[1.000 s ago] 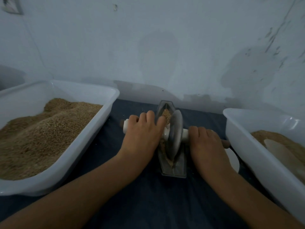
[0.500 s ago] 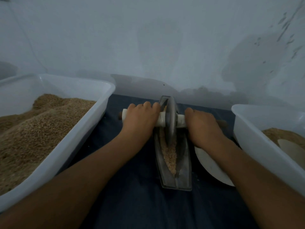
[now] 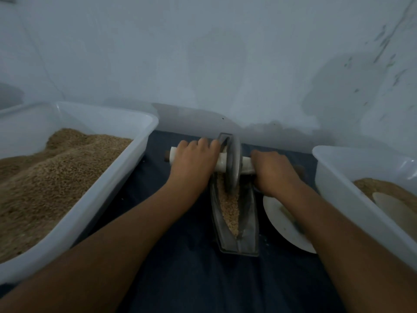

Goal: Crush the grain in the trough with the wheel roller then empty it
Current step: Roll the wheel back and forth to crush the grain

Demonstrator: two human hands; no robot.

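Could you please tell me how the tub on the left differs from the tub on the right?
The left tub is heaped with grain almost to its rim, while the right tub holds a far shallower layer. The right tub also has a pale, flat, rounded object lying on its grain; the left tub shows only grain. The left tub shows much more of itself; the right tub runs off the frame. Both are white plastic and stand on the dark cloth.

Open dark cloth (image 3: 180,279) between left tub (image 3: 94,199), trough (image 3: 248,242), right tub (image 3: 343,199).
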